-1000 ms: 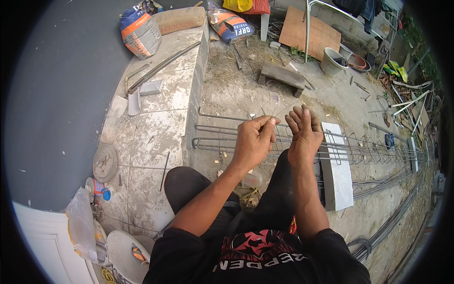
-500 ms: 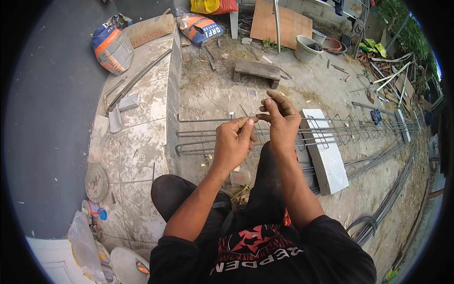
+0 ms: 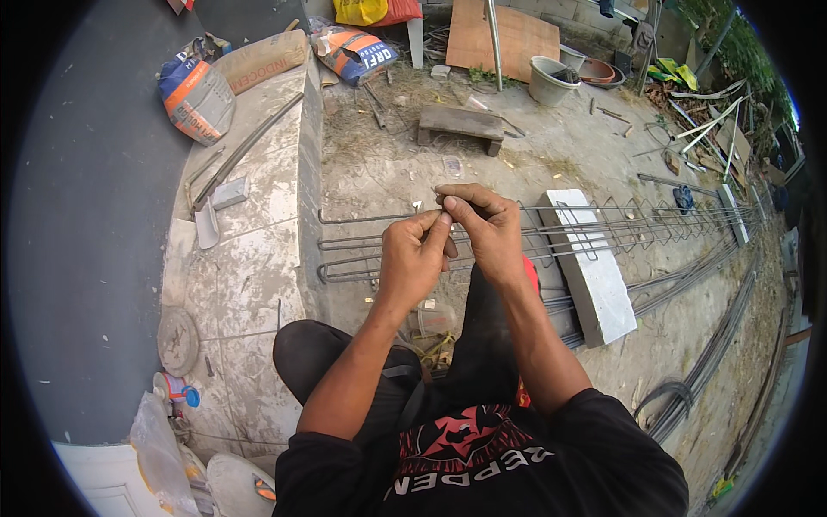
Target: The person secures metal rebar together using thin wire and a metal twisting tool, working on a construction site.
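My left hand (image 3: 416, 257) and my right hand (image 3: 486, 237) meet at the fingertips above a rebar cage (image 3: 586, 231). Thumbs and fingers of both are pinched on what seems a thin wire, now mostly hidden by the fingers. The cage's long bars end in bent hooks at the left and rest across a white block (image 3: 605, 306) on the right. My dark-trousered legs are beneath my forearms.
A tiled step (image 3: 245, 323) with bags (image 3: 196, 99), loose metal pieces and a grey block runs along the left. A wooden bench (image 3: 461, 125), buckets (image 3: 551, 82) and a plywood board (image 3: 504, 34) stand behind. Bundled rods (image 3: 702, 345) and scrap piles lie to the right.
My right hand's fingers have folded from raised and apart a second ago to a pinch against the left fingertips. The view has shifted, so the surroundings sit differently in the picture.
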Demonstrator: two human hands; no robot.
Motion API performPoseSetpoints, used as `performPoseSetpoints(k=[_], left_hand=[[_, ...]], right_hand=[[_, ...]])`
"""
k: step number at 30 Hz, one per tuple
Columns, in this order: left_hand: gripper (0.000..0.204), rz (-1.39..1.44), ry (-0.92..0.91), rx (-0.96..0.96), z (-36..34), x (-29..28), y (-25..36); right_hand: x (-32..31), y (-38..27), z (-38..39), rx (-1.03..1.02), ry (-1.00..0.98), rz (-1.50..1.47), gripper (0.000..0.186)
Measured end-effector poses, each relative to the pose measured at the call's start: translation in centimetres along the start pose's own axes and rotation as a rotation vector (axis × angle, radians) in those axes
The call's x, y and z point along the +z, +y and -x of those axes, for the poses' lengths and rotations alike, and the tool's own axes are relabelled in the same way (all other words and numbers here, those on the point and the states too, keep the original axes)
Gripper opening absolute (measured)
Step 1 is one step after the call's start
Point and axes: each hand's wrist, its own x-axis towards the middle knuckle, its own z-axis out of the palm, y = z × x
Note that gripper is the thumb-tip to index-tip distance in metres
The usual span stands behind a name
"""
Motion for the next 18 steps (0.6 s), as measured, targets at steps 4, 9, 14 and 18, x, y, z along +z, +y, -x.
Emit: performPoseSetpoints(k=[4, 9, 14, 18], left_hand=[[0.027, 0.446, 0.106, 0.070, -0.7, -0.4, 0.8], [0.022, 0.802, 0.449, 0.334, -4.4, -8.9, 6.1], [0.019, 0.888, 0.639, 0.487, -2.6, -21.4, 5.7], [0.020, 1.035, 0.553, 0.372, -2.3, -19.9, 6.6]], right_hand=[[2.7, 0.2, 1.1, -0.047, -0.058, -0.189, 0.038], [5.9, 1.7, 7.2, 0.276, -0.658, 0.189, 0.031], [-0.5, -3.1, 6.4, 0.046, -0.528, 0.175, 0.021], [-4.2, -0.6, 3.6, -0.259, -0.386, 0.561, 0.020]])
